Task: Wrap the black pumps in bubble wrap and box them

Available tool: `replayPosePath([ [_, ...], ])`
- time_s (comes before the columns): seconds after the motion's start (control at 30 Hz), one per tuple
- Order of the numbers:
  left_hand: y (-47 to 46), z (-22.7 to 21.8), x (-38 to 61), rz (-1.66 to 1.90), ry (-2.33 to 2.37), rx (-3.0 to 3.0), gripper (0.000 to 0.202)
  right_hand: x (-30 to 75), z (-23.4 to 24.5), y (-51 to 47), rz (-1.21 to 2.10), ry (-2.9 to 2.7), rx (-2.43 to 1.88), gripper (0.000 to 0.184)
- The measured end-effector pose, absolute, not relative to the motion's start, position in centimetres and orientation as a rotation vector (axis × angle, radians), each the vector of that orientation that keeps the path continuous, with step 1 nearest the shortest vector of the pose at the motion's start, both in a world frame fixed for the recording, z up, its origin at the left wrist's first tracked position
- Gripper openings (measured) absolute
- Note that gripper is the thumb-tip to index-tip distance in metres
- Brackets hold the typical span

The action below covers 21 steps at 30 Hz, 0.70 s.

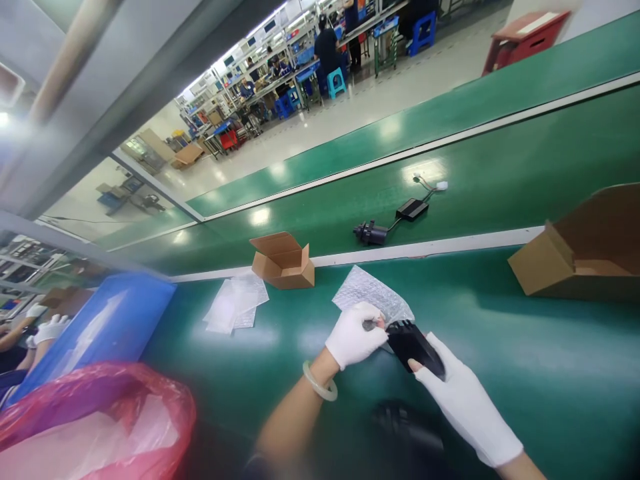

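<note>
My right hand (457, 387), in a white glove with bare fingertips, grips a black rectangular part (415, 348) with ridges at its far end. Close to that ridged end, my left hand (357, 333) is closed in a pinch; a small dark bit shows at its fingers, but I cannot make out what it holds. A pale bangle (320, 383) circles the left wrist. Just behind both hands lies a bubble-wrap bag (367, 290), partly covered by the left hand. Below the hands, a dark blurred shape (407, 433) shows on the green surface.
An open small carton (285, 263) stands beside several clear bags (237, 303). On the farther green belt lies a black pump-like part (371, 233) wired to a black box (413, 209). A larger carton (585, 263) is right; a pink bag (170, 400) and blue panel (125, 313) are left.
</note>
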<state>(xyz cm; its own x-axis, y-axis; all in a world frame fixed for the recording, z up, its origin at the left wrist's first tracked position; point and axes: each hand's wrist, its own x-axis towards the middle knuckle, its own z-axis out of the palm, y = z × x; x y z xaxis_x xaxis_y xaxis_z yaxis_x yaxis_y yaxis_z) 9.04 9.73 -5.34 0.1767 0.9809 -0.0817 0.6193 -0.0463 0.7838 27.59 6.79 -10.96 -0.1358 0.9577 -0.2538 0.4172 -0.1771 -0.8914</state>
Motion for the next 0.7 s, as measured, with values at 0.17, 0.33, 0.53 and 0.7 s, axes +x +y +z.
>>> replayPosePath([
  [0.17, 8.4, -3.8, 9.9, 0.774, 1.576, 2.078, 0.003, 26.6, -10.6, 7.0, 1.295, -1.721, -1.628, 0.053],
  [0.33, 7.5, -3.2, 10.1, 0.404, 1.619, 2.528, 0.006, 26.2, -10.7, 7.1, 1.369, -1.308, -1.511, 0.088],
  [0.53, 7.9, -3.4, 10.2, 0.493, 1.398, 2.643, 0.015, 26.4, -10.9, 8.2, 1.598, -1.383, -1.204, 0.059],
  [0.7, 7.3, -4.2, 10.3, 0.533, 1.41, 2.573, 0.014, 26.5, -12.1, 8.2, 1.405, -1.553, -1.376, 0.044],
])
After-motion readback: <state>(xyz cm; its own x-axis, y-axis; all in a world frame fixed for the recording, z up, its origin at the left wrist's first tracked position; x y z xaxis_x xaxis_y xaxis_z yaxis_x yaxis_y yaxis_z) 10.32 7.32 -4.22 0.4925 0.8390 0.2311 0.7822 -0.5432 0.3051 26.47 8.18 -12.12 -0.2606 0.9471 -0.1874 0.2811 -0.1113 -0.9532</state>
